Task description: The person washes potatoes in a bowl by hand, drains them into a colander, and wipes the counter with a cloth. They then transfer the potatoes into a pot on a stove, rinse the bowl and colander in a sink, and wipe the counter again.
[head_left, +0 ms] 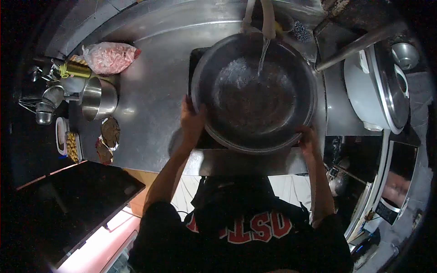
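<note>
A large dark round basin (200,86) sits over the sink opening, under a faucet (268,22). Water runs from the spout in a thin stream into the basin, where a shallow pool glints. My left hand (193,122) grips the basin's rim at its left front, thumb on the inner side. On the right front of the same rim, my right hand (308,139) is closed, its fingertips partly hidden by the edge.
Left on the steel counter (150,100) are a bag of pinkish pieces (110,58), a steel pot (99,98) and a brown lump on torn wrapping (110,132). A white rice cooker (364,91) stands right. A metal scrubber (301,32) lies behind the basin.
</note>
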A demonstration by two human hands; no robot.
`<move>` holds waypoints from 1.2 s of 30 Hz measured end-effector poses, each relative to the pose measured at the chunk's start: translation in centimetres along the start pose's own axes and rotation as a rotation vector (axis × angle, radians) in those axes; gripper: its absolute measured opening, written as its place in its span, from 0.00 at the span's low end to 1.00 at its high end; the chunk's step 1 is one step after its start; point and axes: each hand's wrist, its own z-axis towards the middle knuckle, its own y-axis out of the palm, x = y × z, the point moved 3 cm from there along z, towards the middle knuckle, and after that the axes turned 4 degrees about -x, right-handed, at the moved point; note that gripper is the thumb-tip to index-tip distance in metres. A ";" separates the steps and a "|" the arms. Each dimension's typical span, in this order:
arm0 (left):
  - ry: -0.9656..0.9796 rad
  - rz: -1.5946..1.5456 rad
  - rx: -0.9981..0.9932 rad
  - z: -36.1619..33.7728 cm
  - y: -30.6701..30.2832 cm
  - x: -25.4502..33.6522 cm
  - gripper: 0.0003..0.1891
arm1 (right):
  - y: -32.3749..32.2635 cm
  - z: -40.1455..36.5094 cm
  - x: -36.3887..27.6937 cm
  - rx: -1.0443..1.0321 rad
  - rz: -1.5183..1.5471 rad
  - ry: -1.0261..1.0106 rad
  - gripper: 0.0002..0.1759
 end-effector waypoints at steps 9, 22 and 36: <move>-0.646 -1.088 -0.384 -1.3 2.2 -7.7 0.28 | 2.1 -0.2 -1.1 0.142 0.062 0.193 0.20; -0.397 -0.514 -0.673 -3.1 2.7 -10.2 0.16 | -1.9 -3.2 -6.7 0.230 -0.353 -0.360 0.11; -1.103 -1.027 -0.499 -4.3 8.0 -17.4 0.19 | 9.6 -5.6 -4.5 -0.141 -1.171 -0.954 0.19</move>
